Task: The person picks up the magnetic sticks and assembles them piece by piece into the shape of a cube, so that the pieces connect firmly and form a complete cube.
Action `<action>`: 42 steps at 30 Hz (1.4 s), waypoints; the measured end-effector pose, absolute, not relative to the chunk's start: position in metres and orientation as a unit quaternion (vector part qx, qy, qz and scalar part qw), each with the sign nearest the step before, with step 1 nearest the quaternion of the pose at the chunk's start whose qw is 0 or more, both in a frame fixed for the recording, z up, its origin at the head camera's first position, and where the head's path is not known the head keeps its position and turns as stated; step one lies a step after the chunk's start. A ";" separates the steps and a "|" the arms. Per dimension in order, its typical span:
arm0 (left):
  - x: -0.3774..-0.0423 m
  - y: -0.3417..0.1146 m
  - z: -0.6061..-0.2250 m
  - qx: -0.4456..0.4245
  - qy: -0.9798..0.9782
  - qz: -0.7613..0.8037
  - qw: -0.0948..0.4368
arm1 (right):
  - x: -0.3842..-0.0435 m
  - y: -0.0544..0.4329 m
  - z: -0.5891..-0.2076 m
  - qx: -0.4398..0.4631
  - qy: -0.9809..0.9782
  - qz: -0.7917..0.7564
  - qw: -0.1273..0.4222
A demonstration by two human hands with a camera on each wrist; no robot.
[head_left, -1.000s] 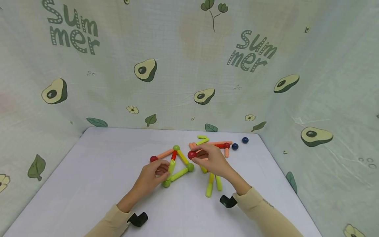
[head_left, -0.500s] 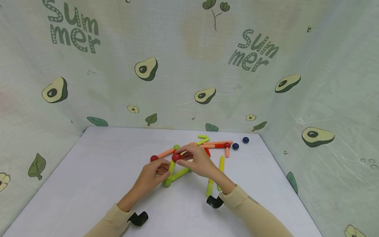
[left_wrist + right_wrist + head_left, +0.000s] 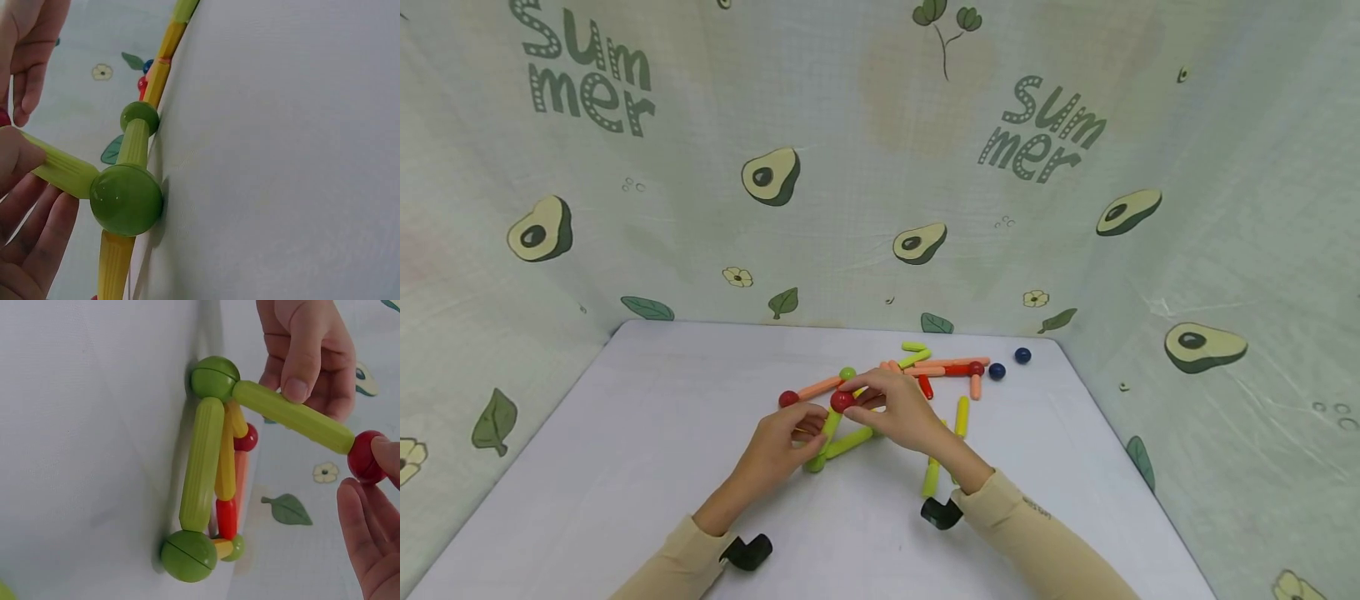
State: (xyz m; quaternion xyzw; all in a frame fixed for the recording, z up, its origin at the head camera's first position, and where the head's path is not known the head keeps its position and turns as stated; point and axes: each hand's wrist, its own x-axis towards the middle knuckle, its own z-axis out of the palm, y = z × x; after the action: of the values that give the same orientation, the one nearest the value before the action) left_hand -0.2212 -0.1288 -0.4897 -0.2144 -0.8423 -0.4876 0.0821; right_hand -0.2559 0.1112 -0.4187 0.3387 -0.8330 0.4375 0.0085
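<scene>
A lime-green rod (image 3: 294, 415) slants up from a green ball (image 3: 127, 200) at one corner of a frame of rods and balls on the table. My left hand (image 3: 778, 446) pinches this rod between thumb and fingers. At the rod's upper end sits a red ball (image 3: 367, 457), right against its tip. My right hand (image 3: 898, 408) pinches that ball with thumb and fingertips. Another lime-green rod (image 3: 201, 465) runs along the table to a second green ball (image 3: 189, 556). Part of the frame is hidden behind my right hand in the head view.
Another red ball (image 3: 788, 399) ends a peach rod (image 3: 820, 387) at the frame's far left corner. To the right lie loose rods, among them a yellow one (image 3: 962, 417) and a red one (image 3: 926, 387). Two dark blue balls (image 3: 997, 372) lie at the back right.
My right hand has moved left, bringing the red ball to the upper end of the lime-green rod. My left hand and the near corner of the frame have shifted slightly left.
</scene>
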 end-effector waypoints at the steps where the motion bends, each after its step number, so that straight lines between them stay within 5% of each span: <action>1: -0.221 -0.129 -0.490 -0.215 -0.843 -0.486 0.084 | -0.256 0.111 -0.419 0.338 -0.834 0.436 0.010; 10: -0.227 -0.128 -0.472 -0.228 -0.830 -0.491 0.133 | -0.256 0.108 -0.424 0.336 -0.828 0.448 0.032; 25: -0.230 -0.123 -0.453 -0.233 -0.832 -0.485 0.137 | -0.255 0.117 -0.422 0.336 -0.831 0.444 0.021; 42: -0.228 -0.130 -0.453 -0.231 -0.854 -0.434 0.168 | -0.284 0.240 -0.447 0.259 -0.917 0.301 0.046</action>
State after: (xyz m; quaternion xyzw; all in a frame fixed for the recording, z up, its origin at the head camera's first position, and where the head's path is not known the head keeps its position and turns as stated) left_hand -0.2276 -0.1299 -0.4534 -0.2312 -0.8541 -0.4345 0.1682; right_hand -0.2843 0.2397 -0.4475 0.2595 -0.9166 0.3007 0.0460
